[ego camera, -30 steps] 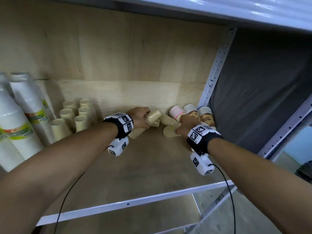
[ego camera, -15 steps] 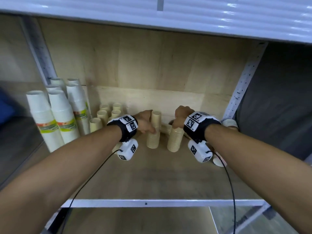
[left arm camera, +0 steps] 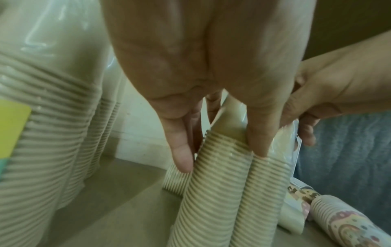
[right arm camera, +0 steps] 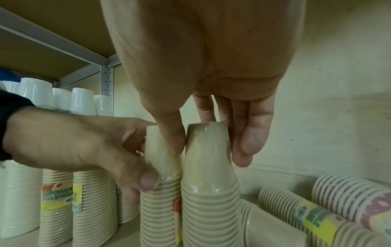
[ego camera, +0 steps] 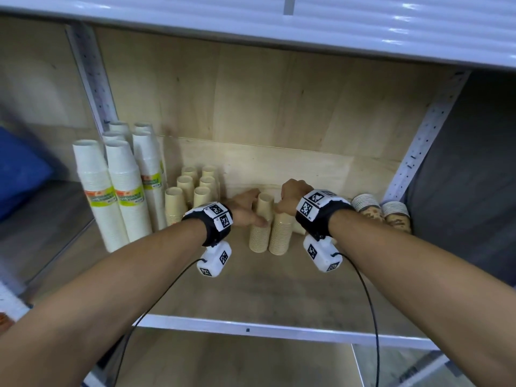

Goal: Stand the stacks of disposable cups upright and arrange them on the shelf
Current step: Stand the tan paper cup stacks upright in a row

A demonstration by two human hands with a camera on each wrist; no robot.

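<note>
Two beige cup stacks stand upright side by side in the middle of the shelf. My left hand [ego camera: 255, 212] grips the left stack [ego camera: 259, 233] near its top, thumb and fingers curled round it [left arm camera: 222, 157]. Thumb and fingers of my right hand [ego camera: 282, 202] pinch the top cup of the right stack [ego camera: 280, 236], as the right wrist view [right arm camera: 209, 153] shows. Another beige stack [right arm camera: 273, 229] lies on its side behind them. Two patterned stacks [ego camera: 368, 210] [ego camera: 396, 216] lie flat at the far right.
Tall white cup stacks [ego camera: 111, 196] and several short beige stacks [ego camera: 192, 188] stand upright at the left. A metal post [ego camera: 418, 146] bounds the shelf at the right, a white rail [ego camera: 251, 329] edges its front, and the upper shelf [ego camera: 279, 23] hangs low overhead.
The two beige stacks went from tilted on the shelf to upright, and now stand closer together. Both hands stayed on them.
</note>
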